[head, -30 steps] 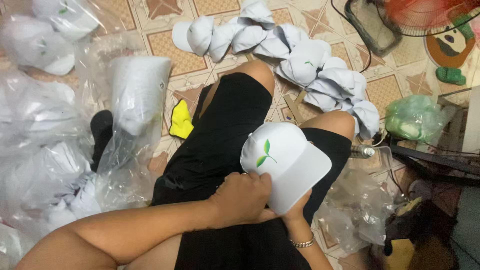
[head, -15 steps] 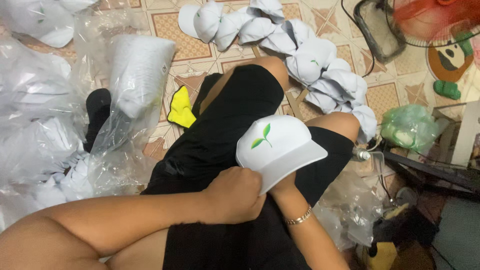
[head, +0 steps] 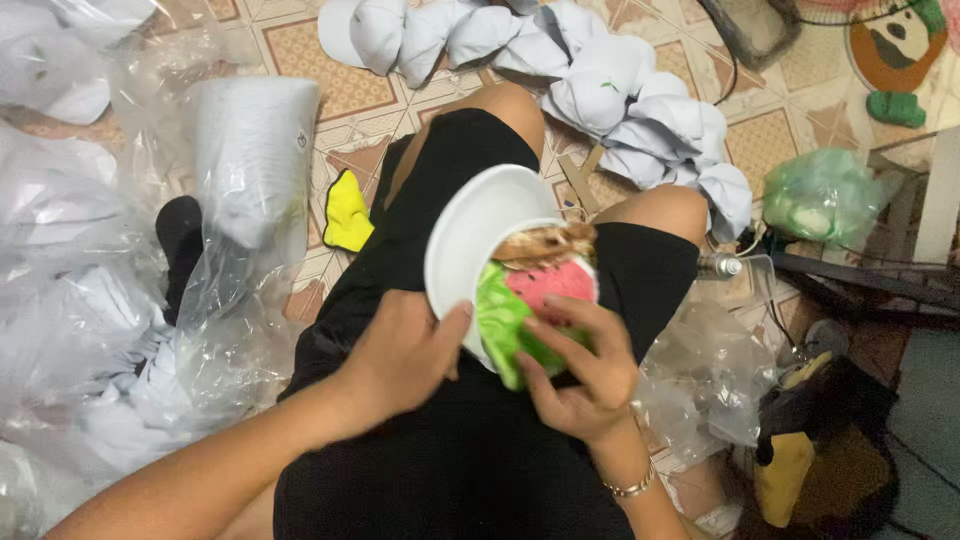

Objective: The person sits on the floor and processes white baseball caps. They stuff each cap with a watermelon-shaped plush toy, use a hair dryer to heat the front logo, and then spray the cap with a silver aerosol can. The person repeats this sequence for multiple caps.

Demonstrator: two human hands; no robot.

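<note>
White cap (head: 478,235) turned underside up on the lap, smooth curved brim, soft fabric crown; inside stuffed with a printed liner (head: 530,300) in green, pink and brown, crinkly look, exact material hard to tell. Left hand (head: 400,355) clenched on the brim edge, thumb over the rim. Right hand (head: 580,370) grasping the liner side of the cap, fingers (head: 560,310) spread across the pink and green part; thin bracelet (head: 628,488) at the wrist. Black shorts (head: 450,440), matte cloth, under everything. Row of white caps (head: 600,90) nested in a curved line on the patterned tile floor (head: 330,90), top of row cut off by frame. Left side: heaps of clear plastic bags (head: 90,300), glossy and wrinkled, white caps inside only dimly seen; one upright bagged stack (head: 255,160). Yellow cloth piece (head: 350,215) just beside the thigh, partly hidden. Green plastic bag (head: 825,195) at right, contents unclear. Dark bag with yellow patch (head: 820,450) lower right, shape hard to read. Open floor only in small strips between knees and cap row; both sides crowded.
</note>
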